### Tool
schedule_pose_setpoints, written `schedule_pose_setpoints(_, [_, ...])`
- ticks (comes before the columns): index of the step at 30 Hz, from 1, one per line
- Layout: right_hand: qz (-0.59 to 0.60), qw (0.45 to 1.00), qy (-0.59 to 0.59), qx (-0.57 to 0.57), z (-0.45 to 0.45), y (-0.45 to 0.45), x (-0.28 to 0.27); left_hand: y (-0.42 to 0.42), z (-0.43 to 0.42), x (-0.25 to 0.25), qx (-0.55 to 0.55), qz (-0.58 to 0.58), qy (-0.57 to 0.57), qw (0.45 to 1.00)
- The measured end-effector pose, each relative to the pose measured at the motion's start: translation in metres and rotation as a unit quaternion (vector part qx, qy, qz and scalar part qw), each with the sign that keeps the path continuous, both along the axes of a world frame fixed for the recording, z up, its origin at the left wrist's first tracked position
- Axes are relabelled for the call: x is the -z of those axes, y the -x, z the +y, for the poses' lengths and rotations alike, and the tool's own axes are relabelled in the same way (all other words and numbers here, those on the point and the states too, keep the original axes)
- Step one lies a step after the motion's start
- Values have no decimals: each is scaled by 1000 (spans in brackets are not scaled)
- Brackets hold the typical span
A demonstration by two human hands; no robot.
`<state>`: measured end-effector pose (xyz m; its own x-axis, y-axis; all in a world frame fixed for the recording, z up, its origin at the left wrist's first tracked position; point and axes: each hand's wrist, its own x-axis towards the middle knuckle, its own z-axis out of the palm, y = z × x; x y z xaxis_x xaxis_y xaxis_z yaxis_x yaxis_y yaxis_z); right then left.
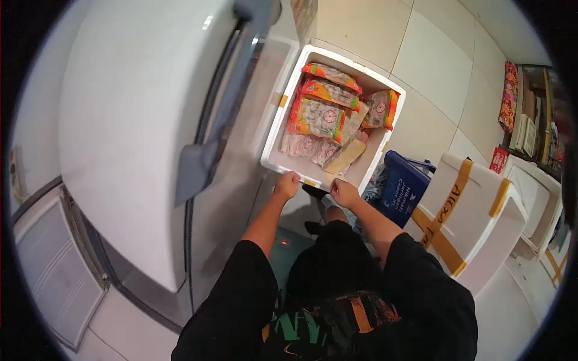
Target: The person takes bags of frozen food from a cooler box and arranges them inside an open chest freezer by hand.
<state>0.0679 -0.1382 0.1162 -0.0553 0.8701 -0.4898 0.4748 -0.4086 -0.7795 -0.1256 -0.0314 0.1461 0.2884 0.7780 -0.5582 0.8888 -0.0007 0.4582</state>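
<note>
A white foam box point(274, 141) stands in front of me with its top off. Inside lie several orange-edged clear plastic packs of pale frozen food point(319, 117), with another pack point(380, 109) leaning at the right wall. Two tan slabs, one of them a flat block point(346, 156), lie among the packs. My left hand point(288, 185) is closed on the box's near rim, at the left corner. My right hand point(344, 193) is closed at the same rim further right. The fingertips of both hands are partly hidden from above.
A grey-white refrigerator point(144, 108) stands close on the left. To the right are a blue bag point(404, 186) and a taped white foam box point(448, 210), with more boxes behind. A shelf point(542, 114) runs along the far right. Pale tiles point(361, 30) cover the floor.
</note>
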Motion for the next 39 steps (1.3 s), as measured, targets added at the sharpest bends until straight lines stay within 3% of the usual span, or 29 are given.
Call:
schedule_pose_setpoints(1, [2, 1000, 1, 2, 8, -1, 7, -3, 8, 15, -17, -14, -2, 1000])
schedule_pose_setpoints(3, [-127, 988, -56, -74, 23, -4, 19, -7, 18, 47, 5, -12, -24, 1000])
schedule_pose_setpoints(6, [-221, 959, -82, -159, 42, -7, 37, -16, 26, 91, 35, -37, -67, 996])
schedule_pose_setpoints(9, [-257, 939, -34, -226, 52, -8, 58, -22, 24, 126, 76, 0, -40, 996])
schedule_pose_setpoints(10, [-254, 940, -32, -224, 53, -8, 67, -23, 30, 140, 137, 46, 2, 990])
schedule_pose_setpoints(14, [-281, 926, 1, -250, 46, -11, 89, -37, 20, 163, 119, 13, 10, 993])
schedule_pose_setpoints(16, [-274, 926, 18, -259, 41, -11, 101, -47, 20, 168, 82, 64, 89, 991])
schedule_pose_setpoints(20, [-273, 930, 12, -247, 50, -11, 109, -39, 9, 238, 132, -33, 14, 991])
schedule_pose_setpoints(23, [-285, 919, 30, -270, 53, 0, 118, -45, 11, 252, 116, 9, 29, 993])
schedule_pose_setpoints(25, [-300, 912, 22, -279, 48, 4, 124, -42, 21, 256, 105, 30, 138, 984])
schedule_pose_setpoints(29, [-329, 896, 28, -297, 50, 2, 119, -50, 30, 245, 53, -7, 174, 983])
schedule_pose_setpoints(33, [-329, 885, 84, -319, 59, -3, 103, -51, 44, 240, 104, 23, 137, 985])
schedule_pose_setpoints(35, [-325, 894, 80, -298, 53, -1, 106, -52, 47, 251, 66, 43, 367, 927])
schedule_pose_setpoints(36, [-319, 904, 71, -274, 53, 1, 106, -49, 44, 257, 67, 45, 365, 927])
schedule_pose_setpoints(38, [-321, 903, 71, -277, 55, -1, 100, -45, 36, 264, 104, 108, 195, 969])
schedule_pose_setpoints(39, [-324, 900, 73, -283, 55, -1, 98, -49, 37, 255, 105, 109, 194, 969])
